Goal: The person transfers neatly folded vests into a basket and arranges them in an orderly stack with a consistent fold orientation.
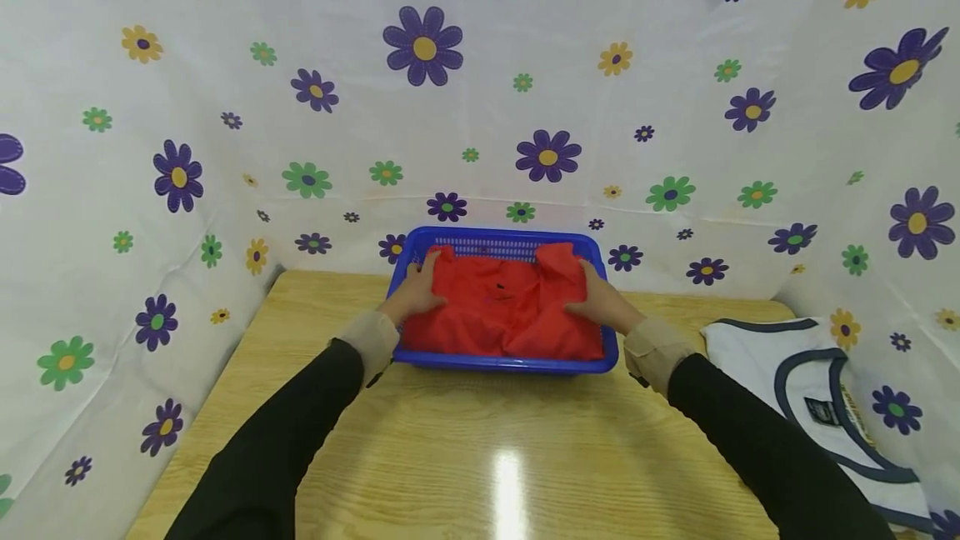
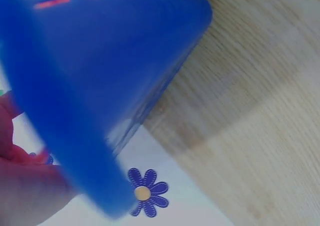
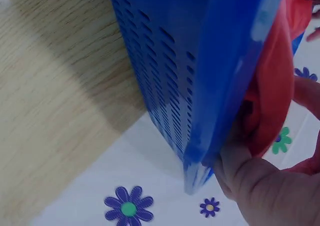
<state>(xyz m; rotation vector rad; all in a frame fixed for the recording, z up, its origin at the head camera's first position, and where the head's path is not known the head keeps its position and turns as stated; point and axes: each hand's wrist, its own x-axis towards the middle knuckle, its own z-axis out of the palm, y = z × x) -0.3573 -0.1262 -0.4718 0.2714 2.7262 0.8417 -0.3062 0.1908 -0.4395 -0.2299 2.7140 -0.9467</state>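
A blue plastic basket point(image 1: 504, 363) with slotted walls stands against the back curtain. Red cloth point(image 1: 480, 315) fills it, loosely folded, with a small dark mark near its middle. My left hand point(image 1: 415, 290) reaches over the left rim and holds the cloth's left side, thumb on top. In the left wrist view the basket's rim hides most of those fingers. At the opposite end my right hand point(image 1: 600, 300) grips the cloth's right side. The right wrist view shows a fold of red cloth point(image 3: 275, 80) between its thumb and fingers, right beside the rim.
A folded white shirt point(image 1: 757, 357) with dark trim lies at the right of the wooden table point(image 1: 450, 440). Flower-patterned white curtain point(image 1: 480, 107) closes off the back and both sides.
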